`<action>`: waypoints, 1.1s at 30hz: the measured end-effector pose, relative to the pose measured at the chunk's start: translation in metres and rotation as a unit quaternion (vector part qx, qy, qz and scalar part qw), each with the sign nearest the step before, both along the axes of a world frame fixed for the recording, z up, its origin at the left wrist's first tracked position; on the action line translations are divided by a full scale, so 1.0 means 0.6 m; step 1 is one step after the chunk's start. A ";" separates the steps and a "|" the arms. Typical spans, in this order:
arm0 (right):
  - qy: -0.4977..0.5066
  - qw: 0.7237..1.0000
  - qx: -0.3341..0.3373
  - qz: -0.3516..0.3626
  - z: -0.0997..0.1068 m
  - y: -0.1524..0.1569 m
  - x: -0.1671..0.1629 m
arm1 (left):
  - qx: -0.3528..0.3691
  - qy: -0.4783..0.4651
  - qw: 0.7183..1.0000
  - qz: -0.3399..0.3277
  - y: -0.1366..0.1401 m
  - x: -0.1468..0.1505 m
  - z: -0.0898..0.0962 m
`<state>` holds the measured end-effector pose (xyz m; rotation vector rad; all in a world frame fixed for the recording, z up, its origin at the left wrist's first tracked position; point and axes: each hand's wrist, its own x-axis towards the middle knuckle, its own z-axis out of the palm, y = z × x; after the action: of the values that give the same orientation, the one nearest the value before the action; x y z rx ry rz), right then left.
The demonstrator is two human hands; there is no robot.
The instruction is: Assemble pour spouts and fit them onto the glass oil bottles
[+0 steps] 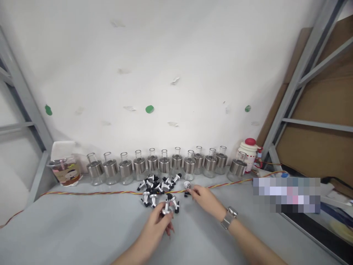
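Near the front of a pile of silver and black bottle pour spouts [157,186], my left hand [157,224] is closed around one silver pour spout [166,209]. To the right of the pile, my right hand [204,198], with a watch [229,217] on its wrist, has its fingertips closed on another pour spout [187,184], whose black part hangs by the fingers. Behind the pile stands a row of clear glass bottles [126,168] with brushed metal collars and open necks. One bottle [237,167] is set apart at the right.
A red and yellow twisted cord [110,192] runs across the grey table [82,224]. At the back left is a plastic cup [66,171] with brown contents. A cream bottle with a red lid [249,151] stands back right. Grey metal posts [292,95] frame both sides.
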<state>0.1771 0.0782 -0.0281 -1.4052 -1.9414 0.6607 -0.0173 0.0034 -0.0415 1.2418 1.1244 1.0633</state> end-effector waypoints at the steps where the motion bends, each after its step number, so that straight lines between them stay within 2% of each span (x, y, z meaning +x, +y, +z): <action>1: 0.006 1.000 0.011 -0.001 0.007 -0.007 -0.005 | -0.010 -0.006 1.000 0.005 0.000 0.001 0.001; 3: 0.029 0.999 0.026 0.021 0.022 -0.026 -0.020 | -0.004 0.009 1.000 0.017 -0.002 0.001 0.005; 7: 0.052 0.990 0.023 0.131 0.043 -0.074 -0.057 | 0.114 0.140 0.984 0.005 -0.015 -0.002 0.017; 9: 0.012 0.989 0.054 0.137 0.043 -0.092 -0.070 | 0.149 0.195 0.969 -0.012 -0.020 -0.004 0.022; 12: -0.033 0.989 0.092 0.115 0.037 -0.103 -0.077 | 0.149 0.213 0.965 -0.036 -0.021 -0.004 0.020; 14: -0.030 0.989 0.099 0.109 0.036 -0.102 -0.075 | 0.123 0.170 0.977 -0.039 -0.018 -0.002 0.013; 17: 0.000 0.989 0.094 0.115 0.041 -0.096 -0.069 | 0.032 0.036 0.997 -0.054 -0.008 0.000 0.006; 19: 0.019 0.988 0.088 0.126 0.046 -0.093 -0.065 | -0.031 -0.063 0.996 -0.060 -0.004 0.001 0.011; 22: 0.012 0.984 0.099 0.147 0.050 -0.093 -0.061 | -0.093 -0.178 0.978 -0.060 -0.005 0.000 0.027; 25: -0.016 0.977 0.119 0.176 0.048 -0.098 -0.064 | -0.139 -0.209 0.965 -0.071 -0.011 0.001 0.034; 28: -0.038 0.972 0.126 0.196 0.046 -0.103 -0.070 | -0.172 -0.216 0.958 -0.081 -0.012 0.000 0.027; 33: -0.053 0.968 0.154 0.189 0.038 -0.106 -0.077 | -0.234 -0.253 0.930 -0.132 -0.007 -0.003 0.020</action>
<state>0.1311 0.0147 -0.0052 -0.9043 -2.3087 0.4282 -0.0190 -0.0008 -0.0293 0.6598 0.7230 0.7824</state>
